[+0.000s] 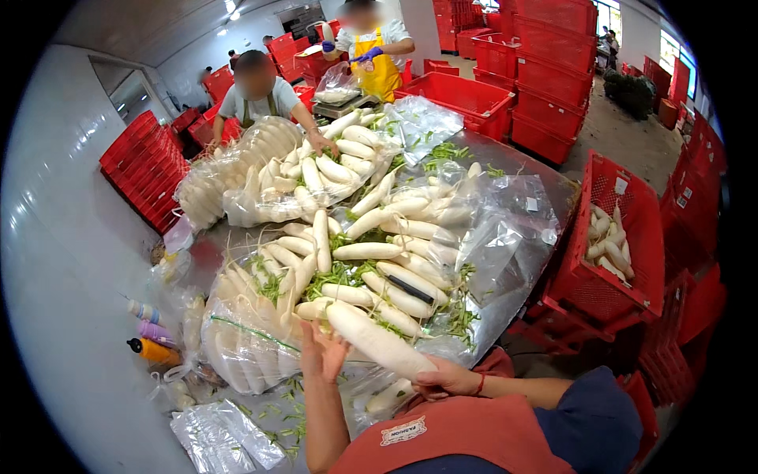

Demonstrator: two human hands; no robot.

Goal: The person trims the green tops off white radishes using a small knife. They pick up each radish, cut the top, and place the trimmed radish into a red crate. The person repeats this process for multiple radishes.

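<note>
A large white daikon radish (pixel 376 340) slants across the front of the metal table. My right hand (pixel 441 377) grips its lower end. My left hand (pixel 324 351) is raised near its upper end, palm up with fingers apart; whether it touches the radish I cannot tell. Beyond my hands lies a pile of daikon radishes (pixel 367 250) with cut green stems among them. A black-handled tool (pixel 410 290), perhaps a knife, rests on one radish. Left of my left hand, a clear plastic bag (pixel 246 355) holds radishes.
A co-worker's hand (pixel 321 142) touches radishes across the metal table (pixel 503 320). Another co-worker in a yellow apron (pixel 379 65) stands behind a scale (pixel 337 106). A red crate with radishes (pixel 628 284) is at right. Bottles (pixel 160 352) and flat plastic bags (pixel 225 438) lie left.
</note>
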